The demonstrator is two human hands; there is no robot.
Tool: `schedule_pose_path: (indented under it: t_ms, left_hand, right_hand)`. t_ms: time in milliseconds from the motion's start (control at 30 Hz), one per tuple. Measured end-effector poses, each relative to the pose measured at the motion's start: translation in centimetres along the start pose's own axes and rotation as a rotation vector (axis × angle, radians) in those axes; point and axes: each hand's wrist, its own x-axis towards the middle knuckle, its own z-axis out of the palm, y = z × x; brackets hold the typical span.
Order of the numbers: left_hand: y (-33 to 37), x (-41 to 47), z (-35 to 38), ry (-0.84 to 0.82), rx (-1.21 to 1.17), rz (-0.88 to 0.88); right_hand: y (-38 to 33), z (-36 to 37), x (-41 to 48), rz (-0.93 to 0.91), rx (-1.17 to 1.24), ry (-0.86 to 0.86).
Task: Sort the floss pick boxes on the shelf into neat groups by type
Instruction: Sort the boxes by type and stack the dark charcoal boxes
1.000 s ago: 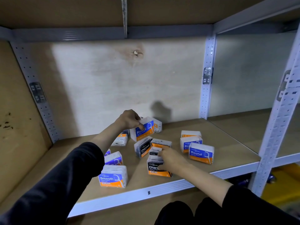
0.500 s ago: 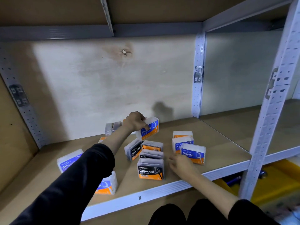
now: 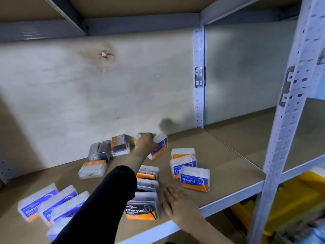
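Boxes of floss picks lie in loose clusters across the shelf in our head view. Our left hand reaches toward the back edge and grips a Round box by its upper end, fingers curled over it. The box is tilted, and we cannot tell whether its lower corner touches the board. Our right hand lies flat near the front edge, fingers straight, holding nothing. It is just beside the Charcoal row, which runs back from the front edge at the middle. Right of that row stand three more Round boxes in a short file. Smooth boxes sit near the front left corner, partly under our left sleeve. Dark boxes stand along the back edge.

We judge that the held box belongs with the Round file. Trouble could come from the grip: held only at the top, the smooth plastic box may swivel or slip out on the way. Our left forearm crosses right above the Charcoal row, so a low sweep could topple it. A hard set-down could shove the front Round box toward the front edge.
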Motion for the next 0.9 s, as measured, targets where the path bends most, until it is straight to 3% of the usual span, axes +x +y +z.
schedule_pose_path:
  t_ms: [267,533,767,867,900]
  left_hand:
    - [0.6,2.1,4.1,-0.056,0.097,-0.048]
    - [0.8,3.0,5.9,-0.123,0.1,-0.103]
    - [0.8,3.1,5.5,-0.164,0.107,-0.078]
    - [0.8,2.8,4.9,-0.175,0.114,-0.071]
    - [0.7,2.7,4.6,-0.173,0.114,-0.066]
  right_hand:
    - [0.7,1.0,0.0,0.058,0.002,0.078]
    - [1.2,2.6,1.0,0.074,-0.032,0.299]
    - [1.7,3.1,0.9,0.033,-0.078,0.266]
    - [0.8,1.2,0.1,0.01,0.005,0.149]
    - [1.1,1.3,0.6,-0.034,-0.015,0.195]
